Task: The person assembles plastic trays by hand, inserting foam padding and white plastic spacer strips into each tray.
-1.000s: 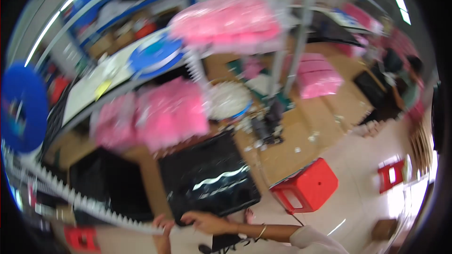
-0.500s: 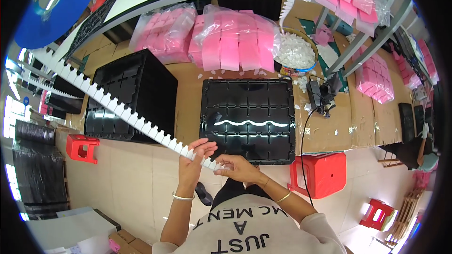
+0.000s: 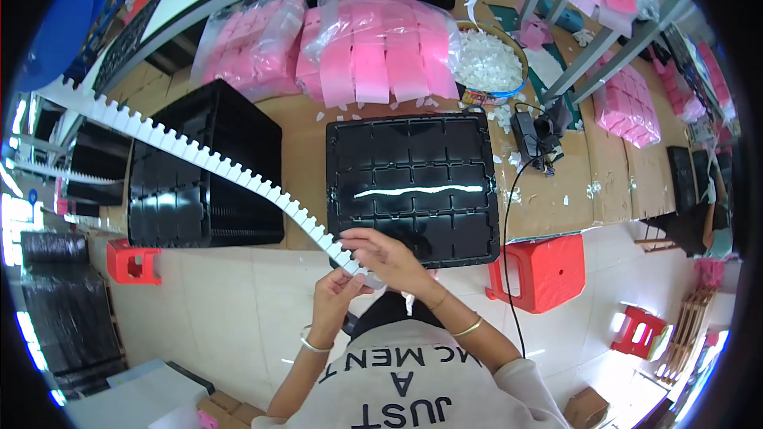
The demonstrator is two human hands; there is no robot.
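Note:
A long white notched carrier strip [image 3: 230, 167] runs slantwise from the upper left down to my hands. At its near end, my left hand [image 3: 335, 302] is closed, thumb and fingers pinching the strip's tip. My right hand [image 3: 391, 264] reaches over that same end with fingers stretched out and fingertips beside the strip's edge; its thumb is mostly hidden. A small white scrap [image 3: 409, 303] shows just below my right hand. Behind the hands lies a black plastic compartment tray [image 3: 409, 139] on the cardboard-covered table. The strip passes over a tall stack of black trays [image 3: 246, 163] at the left.
Bagged pink foam pieces [image 3: 369, 56] sit at the back, beside a round tub of white scraps [image 3: 489, 63]. A black power adapter [image 3: 528, 137] with a cable [image 3: 509, 238] lies to the right. Red stools [image 3: 540, 274] stand under the table edge. Part of a blue reel [image 3: 56, 32] shows upper left.
My left hand has slid down to the strip's tip, and my right hand has moved up over the strip with its fingers extended. A white scrap now shows below it. The view has shifted slightly.

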